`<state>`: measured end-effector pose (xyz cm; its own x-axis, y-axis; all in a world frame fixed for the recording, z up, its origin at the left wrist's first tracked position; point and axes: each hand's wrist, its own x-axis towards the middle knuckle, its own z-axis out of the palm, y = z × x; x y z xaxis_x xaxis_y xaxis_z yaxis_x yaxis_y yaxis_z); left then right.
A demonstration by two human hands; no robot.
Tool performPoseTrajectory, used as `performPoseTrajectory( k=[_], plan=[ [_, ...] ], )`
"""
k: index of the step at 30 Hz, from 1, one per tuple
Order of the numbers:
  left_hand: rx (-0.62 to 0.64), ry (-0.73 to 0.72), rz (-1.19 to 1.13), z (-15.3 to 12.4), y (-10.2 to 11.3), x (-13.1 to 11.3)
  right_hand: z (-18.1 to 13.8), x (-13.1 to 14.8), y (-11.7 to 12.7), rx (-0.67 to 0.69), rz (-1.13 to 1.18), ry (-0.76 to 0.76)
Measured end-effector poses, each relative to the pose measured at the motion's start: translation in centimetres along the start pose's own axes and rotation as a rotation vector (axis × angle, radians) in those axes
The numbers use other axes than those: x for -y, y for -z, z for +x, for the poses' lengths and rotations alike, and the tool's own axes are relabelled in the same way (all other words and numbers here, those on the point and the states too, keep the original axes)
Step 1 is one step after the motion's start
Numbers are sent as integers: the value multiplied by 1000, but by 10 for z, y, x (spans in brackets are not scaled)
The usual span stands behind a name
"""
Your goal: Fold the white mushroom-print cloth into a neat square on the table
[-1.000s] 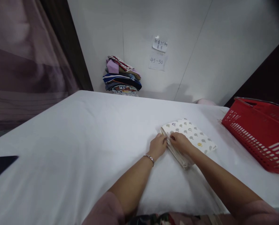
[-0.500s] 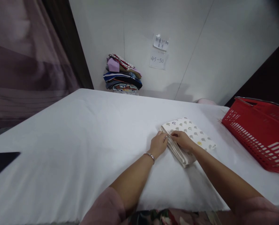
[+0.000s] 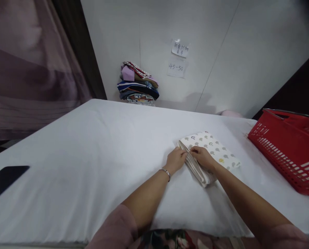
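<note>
A folded white cloth (image 3: 216, 147) with small grey prints and one yellow print lies right of centre on the white-covered table (image 3: 105, 145). Its layered folded edges face left, toward me. My left hand (image 3: 176, 159), with a silver bracelet at the wrist, pinches the layers near the far left corner. Close beside it, my right hand (image 3: 201, 157) grips the upper layer of the same edge between thumb and fingers. The fingertips of both hands are partly hidden by the fabric and knuckles.
A red plastic basket (image 3: 286, 148) stands at the right edge. Against the wall is a stack of folded fabrics (image 3: 138, 84). Two paper notes (image 3: 177, 58) hang on the wall. A dark flat object (image 3: 6, 180) lies at the left; a curtain (image 3: 35, 76) hangs beyond.
The view has shifted slightly, so everything appears a little farther right. My fingertips have drawn slightly apart along the cloth's edge; the cloth stays in place.
</note>
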<state>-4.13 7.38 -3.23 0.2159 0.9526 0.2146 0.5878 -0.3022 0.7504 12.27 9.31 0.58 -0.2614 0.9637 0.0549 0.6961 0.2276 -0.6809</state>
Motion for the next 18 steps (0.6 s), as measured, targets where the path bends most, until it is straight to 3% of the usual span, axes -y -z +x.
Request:
performPoseTrajectory(
  k=[3,9,15,18],
  plan=[
    [-5,66,-67,7,-1,-1,0,0,-1,6,7,18],
    [-44,393,-249,27,-5,-7,1,2,-4,15,-48,20],
    [-138,495,-284,42,-12,-11,2,2,-3,36,-34,-6],
    [-180,529,-324,44,-15,-10,7,-5,2,-59,-48,-30]
  ],
)
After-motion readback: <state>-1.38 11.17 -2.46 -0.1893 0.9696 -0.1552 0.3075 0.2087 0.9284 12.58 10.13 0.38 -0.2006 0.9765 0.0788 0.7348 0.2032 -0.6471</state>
